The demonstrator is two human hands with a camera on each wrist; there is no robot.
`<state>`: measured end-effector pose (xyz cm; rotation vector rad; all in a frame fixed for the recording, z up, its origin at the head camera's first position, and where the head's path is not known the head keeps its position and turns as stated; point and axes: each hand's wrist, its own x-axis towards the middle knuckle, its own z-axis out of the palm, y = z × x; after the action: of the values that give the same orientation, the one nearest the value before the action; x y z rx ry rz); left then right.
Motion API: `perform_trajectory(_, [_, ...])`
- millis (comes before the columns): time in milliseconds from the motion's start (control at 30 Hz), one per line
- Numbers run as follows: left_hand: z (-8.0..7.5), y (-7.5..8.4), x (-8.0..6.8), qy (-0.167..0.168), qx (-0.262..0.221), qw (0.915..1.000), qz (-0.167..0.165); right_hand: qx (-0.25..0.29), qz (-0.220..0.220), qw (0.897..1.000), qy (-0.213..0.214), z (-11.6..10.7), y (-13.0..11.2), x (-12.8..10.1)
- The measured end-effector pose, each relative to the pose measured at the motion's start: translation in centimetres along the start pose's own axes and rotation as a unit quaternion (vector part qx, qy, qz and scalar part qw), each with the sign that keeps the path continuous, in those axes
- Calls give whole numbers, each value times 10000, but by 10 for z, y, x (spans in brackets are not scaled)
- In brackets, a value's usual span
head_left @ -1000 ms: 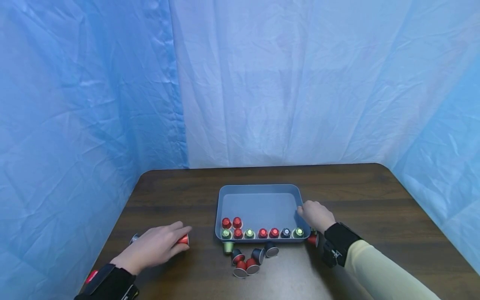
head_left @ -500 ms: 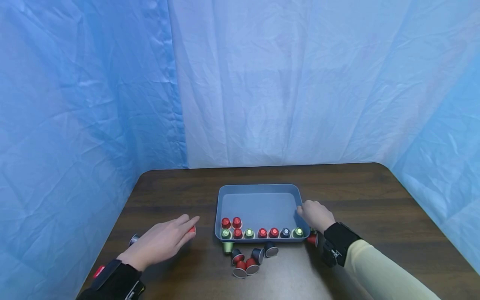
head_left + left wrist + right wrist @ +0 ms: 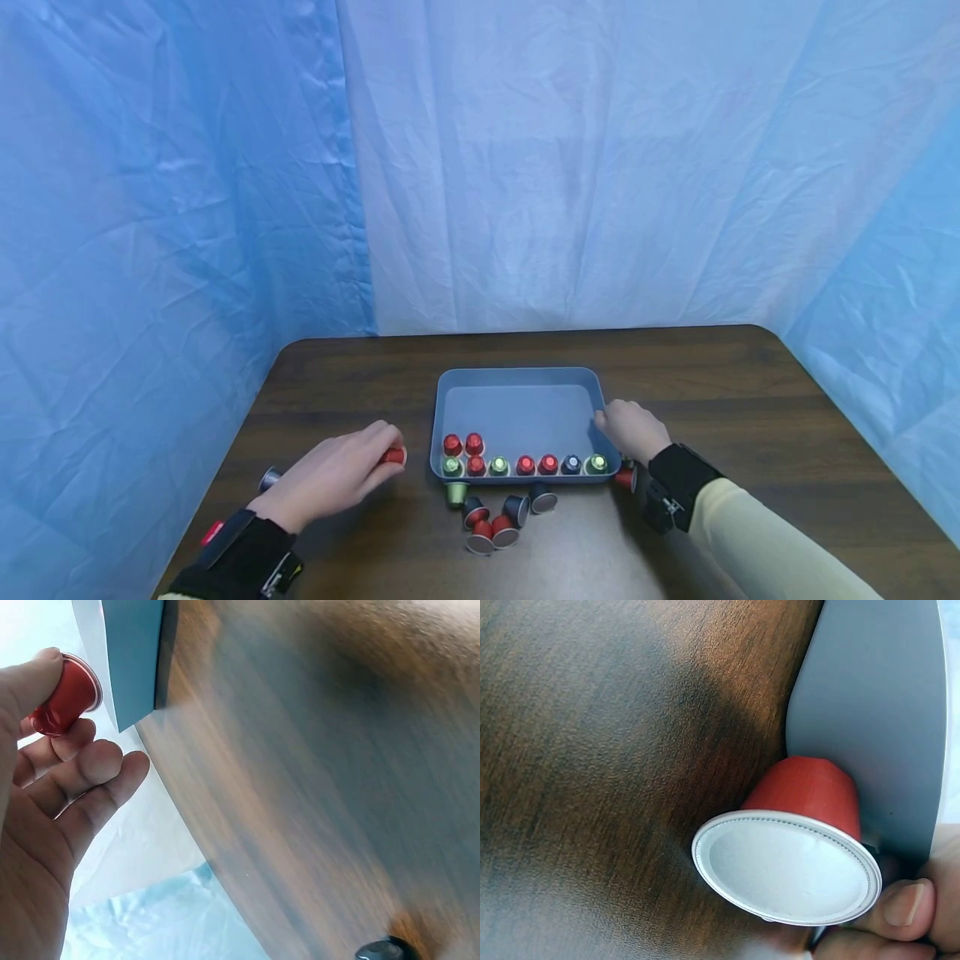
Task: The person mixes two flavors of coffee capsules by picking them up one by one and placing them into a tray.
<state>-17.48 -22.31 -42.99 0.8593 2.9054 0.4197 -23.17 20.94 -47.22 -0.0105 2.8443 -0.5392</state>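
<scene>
My left hand (image 3: 333, 477) pinches a red coffee capsule (image 3: 69, 694) between thumb and fingers, left of the tray and above the table. In the left wrist view the capsule's silver rim points toward the tray wall; the other fingers are loosely bent. The blue-grey tray (image 3: 517, 373) has a front row of red, green and dark capsules, with two red ones (image 3: 474, 443) behind at the left. My right hand (image 3: 636, 430) grips the tray's right edge with curled fingers. Beside it a red capsule (image 3: 806, 795) lies tipped against the outer tray wall, its silver lid facing the camera.
In front of the tray lie several loose red and dark capsules (image 3: 504, 533), plus a green one (image 3: 456, 494) near the left front corner. Another silver-rimmed capsule (image 3: 268, 478) is behind the left wrist. Blue sheeting (image 3: 525, 167) hangs around the wooden table (image 3: 720, 375).
My left hand has moved right and slightly forward, toward the tray, with the red capsule, its fingers now bent more around it. The right hand and the tray have stayed in place.
</scene>
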Motion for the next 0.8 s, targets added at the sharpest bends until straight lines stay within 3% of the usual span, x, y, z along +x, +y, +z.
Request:
perform_trajectory(300, [-1, 5, 11, 415, 259, 9961, 737, -32, -18, 10000, 32, -1, 0, -2])
perform_trajectory(800, [0, 23, 33, 399, 308, 9961, 719, 49, -100, 9999, 85, 0, 2, -2])
